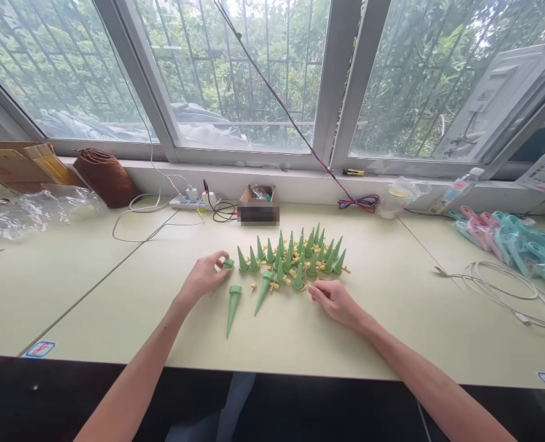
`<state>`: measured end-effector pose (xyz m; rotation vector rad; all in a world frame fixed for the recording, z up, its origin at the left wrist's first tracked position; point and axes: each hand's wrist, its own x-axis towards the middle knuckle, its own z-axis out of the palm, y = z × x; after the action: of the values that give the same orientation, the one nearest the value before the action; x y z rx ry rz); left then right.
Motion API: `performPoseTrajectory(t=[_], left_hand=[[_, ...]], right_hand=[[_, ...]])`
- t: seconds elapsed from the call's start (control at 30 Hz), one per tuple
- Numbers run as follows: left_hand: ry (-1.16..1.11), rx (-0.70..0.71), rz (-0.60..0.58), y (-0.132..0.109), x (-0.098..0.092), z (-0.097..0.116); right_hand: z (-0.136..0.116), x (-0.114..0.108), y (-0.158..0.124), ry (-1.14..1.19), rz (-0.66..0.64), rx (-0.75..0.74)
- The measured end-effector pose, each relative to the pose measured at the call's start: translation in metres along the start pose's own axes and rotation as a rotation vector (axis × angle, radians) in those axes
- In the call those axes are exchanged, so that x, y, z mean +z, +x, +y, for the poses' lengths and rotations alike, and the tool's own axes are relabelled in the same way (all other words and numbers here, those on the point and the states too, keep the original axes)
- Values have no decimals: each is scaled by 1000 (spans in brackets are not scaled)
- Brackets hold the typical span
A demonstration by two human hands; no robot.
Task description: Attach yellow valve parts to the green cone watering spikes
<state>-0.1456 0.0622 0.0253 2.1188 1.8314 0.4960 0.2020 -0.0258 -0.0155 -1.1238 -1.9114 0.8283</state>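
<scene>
My left hand (206,274) is closed around the wide collar of a green plant watering spike (228,263), at the left of the group; most of that spike is hidden by the hand. My right hand (334,298) is closed in a pinch at the front right of the group, beside a small yellow valve (305,286); what its fingers hold, if anything, is hidden. Several green spikes (298,277) stand point up with yellow valves at their bases. Two more lie flat in front: one loose spike (233,310) and another spike (263,293). A single yellow valve (253,287) lies between them.
Behind the spikes stands a small cardboard box (257,195) near a power strip (193,200). Pastel plastic pieces (512,242) and a coiled white cable (507,288) lie right. Plastic wrap (46,212) and a brown bundle (105,178) are left. A bottle (457,190) leans at the back.
</scene>
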Motion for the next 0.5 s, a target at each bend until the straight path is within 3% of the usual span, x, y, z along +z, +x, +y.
performPoseTrajectory(t=[0.17,0.23,0.33,0.4,0.5], left_hand=[[6,11,98,-10,-10,11],[-29,13,192,-23,-17,28],[-89,153,347,-47,-21,67],[-192,295,293,-59,-16,94],[-328,572,64,-65,5,125]], right_hand=[[3,-2,0,-51,150,31],[4,-4,0,-76,209,48],[8,-6,0,-134,231,45],[10,-7,-1,-175,223,43],[12,-7,-2,-253,200,52]])
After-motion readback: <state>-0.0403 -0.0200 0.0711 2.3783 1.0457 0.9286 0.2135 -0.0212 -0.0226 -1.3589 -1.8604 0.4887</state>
